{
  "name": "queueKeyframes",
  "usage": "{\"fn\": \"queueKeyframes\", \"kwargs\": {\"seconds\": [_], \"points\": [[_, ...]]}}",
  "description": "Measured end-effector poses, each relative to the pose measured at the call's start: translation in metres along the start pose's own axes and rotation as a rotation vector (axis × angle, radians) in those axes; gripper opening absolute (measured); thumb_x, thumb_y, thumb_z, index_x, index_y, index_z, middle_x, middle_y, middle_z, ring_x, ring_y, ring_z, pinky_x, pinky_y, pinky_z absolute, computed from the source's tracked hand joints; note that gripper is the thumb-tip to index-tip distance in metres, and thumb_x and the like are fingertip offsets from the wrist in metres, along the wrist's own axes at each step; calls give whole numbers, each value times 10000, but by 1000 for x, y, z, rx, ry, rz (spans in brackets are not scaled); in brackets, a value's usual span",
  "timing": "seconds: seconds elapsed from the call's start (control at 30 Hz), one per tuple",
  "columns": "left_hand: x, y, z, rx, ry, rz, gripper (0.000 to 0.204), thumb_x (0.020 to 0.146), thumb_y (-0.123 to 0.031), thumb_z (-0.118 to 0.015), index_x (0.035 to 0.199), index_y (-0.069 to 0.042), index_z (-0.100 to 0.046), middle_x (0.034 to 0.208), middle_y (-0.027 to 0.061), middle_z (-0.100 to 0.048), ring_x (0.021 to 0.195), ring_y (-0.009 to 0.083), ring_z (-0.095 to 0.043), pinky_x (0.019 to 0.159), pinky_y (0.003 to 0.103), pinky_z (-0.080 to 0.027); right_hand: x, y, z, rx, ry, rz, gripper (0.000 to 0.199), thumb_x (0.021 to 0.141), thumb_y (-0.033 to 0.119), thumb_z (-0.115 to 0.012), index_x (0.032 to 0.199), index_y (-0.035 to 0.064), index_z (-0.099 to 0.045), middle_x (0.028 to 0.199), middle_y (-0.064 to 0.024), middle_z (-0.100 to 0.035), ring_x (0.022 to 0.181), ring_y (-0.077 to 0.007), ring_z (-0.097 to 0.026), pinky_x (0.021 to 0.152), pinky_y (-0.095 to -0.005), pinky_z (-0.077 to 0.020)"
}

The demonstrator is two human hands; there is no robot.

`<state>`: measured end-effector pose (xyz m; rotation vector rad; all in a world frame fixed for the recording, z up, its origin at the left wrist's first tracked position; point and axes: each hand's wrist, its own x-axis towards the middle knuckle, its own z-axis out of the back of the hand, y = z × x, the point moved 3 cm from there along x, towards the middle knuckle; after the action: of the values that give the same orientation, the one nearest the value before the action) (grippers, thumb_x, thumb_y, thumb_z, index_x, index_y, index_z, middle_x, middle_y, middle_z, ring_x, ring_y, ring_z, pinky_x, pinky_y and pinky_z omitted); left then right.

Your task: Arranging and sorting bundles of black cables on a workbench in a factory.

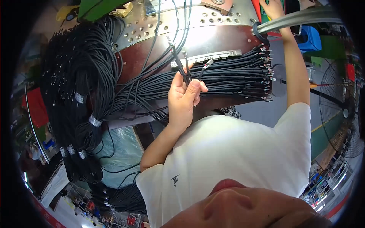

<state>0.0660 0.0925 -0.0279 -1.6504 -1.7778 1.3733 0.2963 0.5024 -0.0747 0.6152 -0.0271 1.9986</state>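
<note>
Cables [176, 59], some with pale plugs [209, 62] at their tips, are gripped between the thumb and fingers of the left hand [186, 94], above the near part of the desk [131, 59]. The right hand [273, 9] is extended past the far right corner; whether anything is held there cannot be told. Tangling or bent plugs might be caused if the held cables were pulled sideways, since loose strands [156, 30] cross the row of cables [232, 74] laid toward the right edge. Behind this row, a metal strip [228, 54] is placed; the left edge is crowded by a large bundle [78, 62], and the far right corner is overhung by a metal tube [300, 19].
</note>
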Motion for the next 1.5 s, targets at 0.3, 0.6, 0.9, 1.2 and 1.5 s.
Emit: {"fn": "queueKeyframes", "kwargs": {"seconds": [0.3, 0.6, 0.9, 1.2, 1.5], "points": [[5, 5, -2, 98, 63, -24, 570, 916, -181, -582, 1386, -51, -287, 799, 61, -625, 528, 3, -401, 485, 138, -321, -158, 170, 138, 1061, -287, -164, 134, 883, 104, -546, 977, 16, -586, 950, -69, -587, 884, -186, -562, 792, -334, -454], [4, 10, -9, 294, 148, 14, 369, 947, -184, -524, 1273, -16, -477, 781, 25, -613, 505, -2, -368, 452, 139, -275, -169, 224, 157, 740, 63, 126, 73, 820, 87, -612, 767, 44, -637, 867, -69, -600, 870, -227, -562, 756, -314, -439], [2, 8, -8, 65, 235, 109, 311, 971, -207, -463, 1195, 6, -503, 788, 71, -609, 589, 41, -430, 506, 169, -329, -235, 53, 232, -790, 352, -566, 251, 917, 255, -535, 1059, 78, -641, 1044, -124, -641, 865, -252, -627, 730, -375, -493], [-5, 0, -12, 104, 306, 224, 284, 978, -252, -453, 1097, -2, -516, 758, 65, -595, 556, 61, -461, 496, 186, -378, -190, 250, 142, 266, 52, 831, 221, 751, 137, -574, 954, 57, -611, 923, -55, -585, 897, -211, -589, 823, -372, -476], [-24, -41, 50, 598, 209, 95, 182, 938, -156, -515, 978, 13, -571, 769, 32, -610, 575, 20, -412, 492, 183, -322, -181, 252, 139, 153, 101, 633, 280, 739, 134, -616, 1019, 119, -606, 850, -3, -581, 894, -166, -593, 872, -356, -446]]}}
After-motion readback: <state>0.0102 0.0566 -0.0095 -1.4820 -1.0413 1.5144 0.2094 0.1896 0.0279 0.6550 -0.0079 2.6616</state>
